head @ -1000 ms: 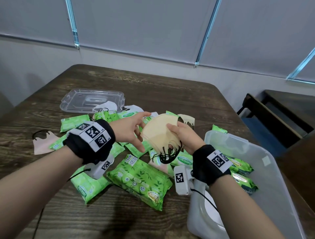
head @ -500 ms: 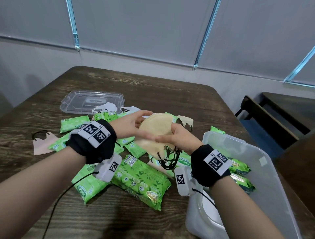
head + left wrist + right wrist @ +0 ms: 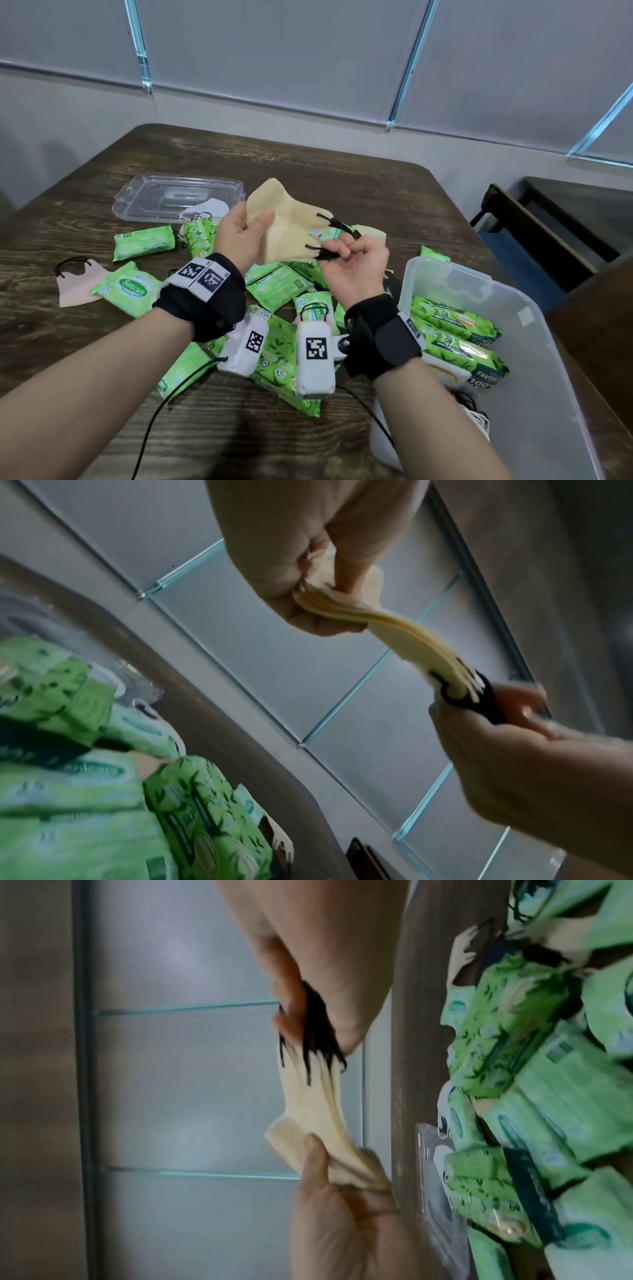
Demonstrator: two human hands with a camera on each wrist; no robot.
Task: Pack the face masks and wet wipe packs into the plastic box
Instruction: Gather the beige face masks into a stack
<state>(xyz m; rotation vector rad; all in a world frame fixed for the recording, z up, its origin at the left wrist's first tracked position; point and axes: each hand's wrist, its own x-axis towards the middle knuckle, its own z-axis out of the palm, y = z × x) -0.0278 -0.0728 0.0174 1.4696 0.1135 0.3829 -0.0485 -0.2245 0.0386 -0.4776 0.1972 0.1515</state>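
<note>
A stack of beige face masks (image 3: pixel 291 228) with black ear loops (image 3: pixel 329 255) is held up above the table between both hands. My left hand (image 3: pixel 245 229) pinches the stack's left end, thumb over the front (image 3: pixel 318 599). At the other end my right hand (image 3: pixel 346 255) grips the bundled black loops (image 3: pixel 318 1031). Green wet wipe packs (image 3: pixel 274 346) lie scattered on the table under my wrists. The clear plastic box (image 3: pixel 534 394) stands at the right with large wipe packs (image 3: pixel 455 335) and a white mask (image 3: pixel 478 419) inside.
The box's clear lid (image 3: pixel 178 197) lies at the back left with a white mask (image 3: pixel 209 209) on its edge. A pink mask (image 3: pixel 77 286) lies at the far left. Another beige mask (image 3: pixel 371 234) lies behind my right hand. A dark bench (image 3: pixel 548 233) stands right of the table.
Both hands have lifted the beige mask stack off the pile and turned it upright; my left hand now pinches its left end while my right has gathered the black loops.
</note>
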